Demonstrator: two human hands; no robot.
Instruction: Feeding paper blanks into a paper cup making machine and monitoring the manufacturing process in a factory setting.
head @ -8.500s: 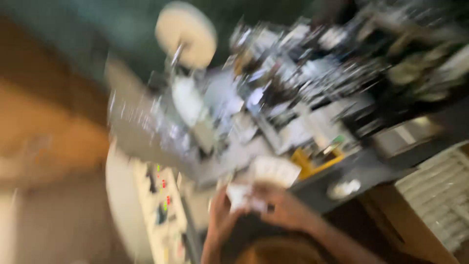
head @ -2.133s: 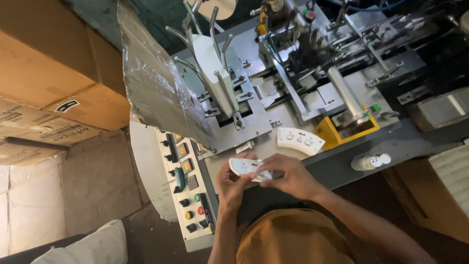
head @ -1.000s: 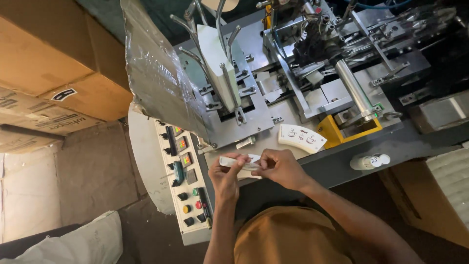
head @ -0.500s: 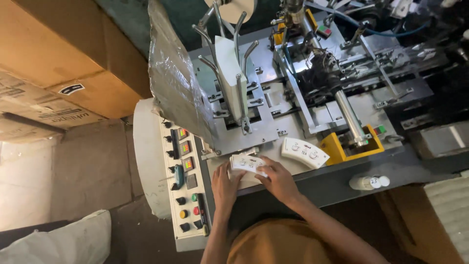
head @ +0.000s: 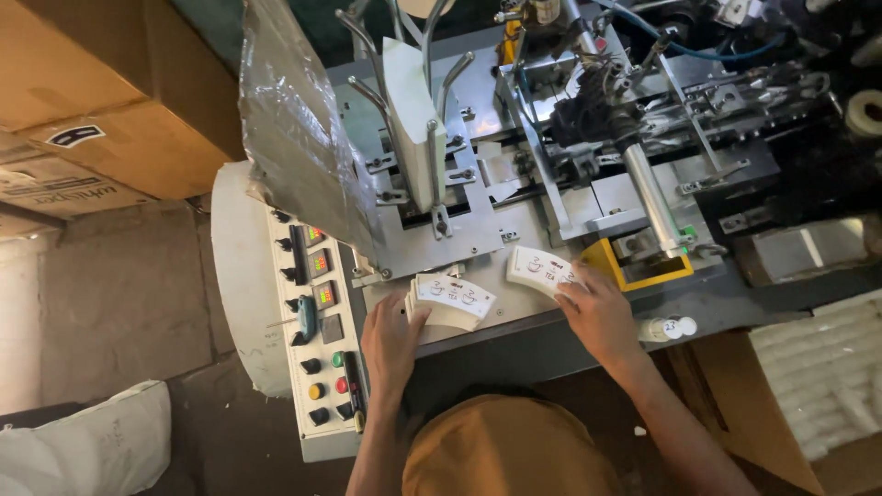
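Seen from above, over an orange cap (head: 510, 450). Left hand (head: 390, 340) spread flat at the near edge of the grey metal surface (head: 524, 308), fingertips touching the left end of a fanned stack of white curved paper blanks (head: 450, 301); not closed round it, merely resting against its side. Right hand (head: 597, 308) reaching forward, fingers laid loosely over the right end of a second stack of white blanks (head: 537, 269), just beside a yellow bracket (head: 643, 271); possibly pinching the top sheets, though the fingers cover the contact.

Both stacks lying flat on the machine's front ledge, well apart from each other, with a bare strip of metal between them. Little room behind: an upright white stack in chrome guide rods (head: 409, 110) straight beyond the first pile, a steel roller (head: 648, 197) and dark mechanism beyond the second. Near edge of the ledge dropping off directly under both wrists.

Left of the left hand, a slanted control panel (head: 317, 321) with coloured buttons and small displays, its edge close beside the thumb. Above that, a crinkled foil-wrapped cover (head: 294, 119) overhanging the panel. Right of the right forearm, a small white bottle (head: 666, 328) lying on the lower ledge. Cardboard boxes (head: 101, 110) stacked far left, open concrete floor (head: 110, 303) below them, a white sack (head: 83, 445) in the bottom corner.
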